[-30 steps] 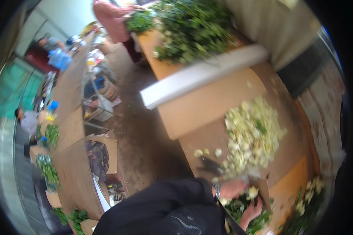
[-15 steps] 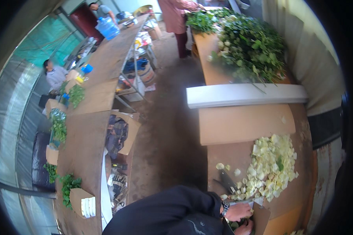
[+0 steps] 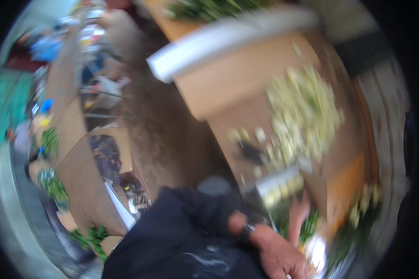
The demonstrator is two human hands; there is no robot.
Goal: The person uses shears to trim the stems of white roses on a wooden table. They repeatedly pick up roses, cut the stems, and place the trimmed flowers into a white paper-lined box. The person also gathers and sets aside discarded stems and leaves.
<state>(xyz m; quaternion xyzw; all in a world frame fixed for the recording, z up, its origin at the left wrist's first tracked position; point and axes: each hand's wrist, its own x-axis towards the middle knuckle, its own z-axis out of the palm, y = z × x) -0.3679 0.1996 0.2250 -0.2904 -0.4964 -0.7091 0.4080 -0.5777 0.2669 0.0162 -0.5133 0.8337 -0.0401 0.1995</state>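
Note:
My left hand point(image 3: 284, 255), with a wristwatch point(image 3: 246, 231) on its wrist, is at the lower edge with its fingers curled. A small white bit shows at the fingers, but what they hold is unclear. Close by lies a shiny clear-looking wrap point(image 3: 316, 253). My right hand point(image 3: 300, 209) reaches over an open cardboard box point(image 3: 280, 180), its fingers smeared by motion. Inside the box are a row of cream flower heads point(image 3: 284, 191) and green leaves point(image 3: 309, 225). Beyond it, a heap of pale petals point(image 3: 305, 114) covers part of the table, beside a dark tool point(image 3: 252, 152).
A flat cardboard sheet point(image 3: 246, 79) and a long white stack point(image 3: 228, 39) lie farther up the table. More cream flowers on stems point(image 3: 363, 209) stand at the lower right. Across the aisle, a long table point(image 3: 81, 179) has leafy bunches along it and a person point(image 3: 21, 137) behind.
My view has swung down and to the right, and the picture is blurred. My left hand has left the box for the lower edge; my right hand now shows higher over the box.

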